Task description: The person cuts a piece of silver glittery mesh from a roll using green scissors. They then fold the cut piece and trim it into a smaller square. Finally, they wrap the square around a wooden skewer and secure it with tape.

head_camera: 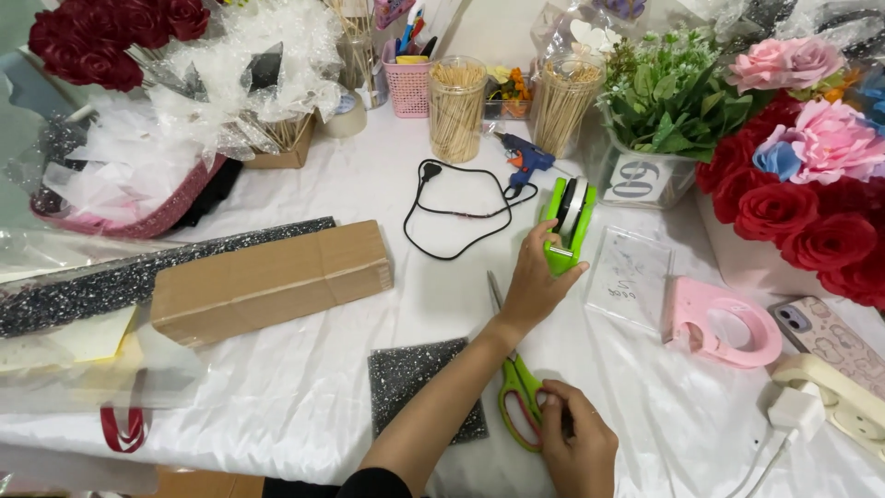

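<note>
My left hand point(533, 286) reaches across the white tablecloth point(304, 397) and grips the near end of a green tape dispenser point(572, 210) that stands on the table. Close to the table's front edge, my right hand point(581, 447) is closed on the handles of green scissors point(514, 385). The scissors lie flat, their blades pointing away under my left wrist. A black glitter square point(415, 378) lies just left of my left forearm.
A long cardboard box point(272, 277) and a black glitter strip point(120, 277) lie at left. Behind the dispenser are a blue glue gun point(525, 155) with a black cord point(452, 212) and two stick jars point(456, 106). At right: clear card point(630, 277), pink dispenser point(724, 323), phone point(825, 337), roses point(802, 212).
</note>
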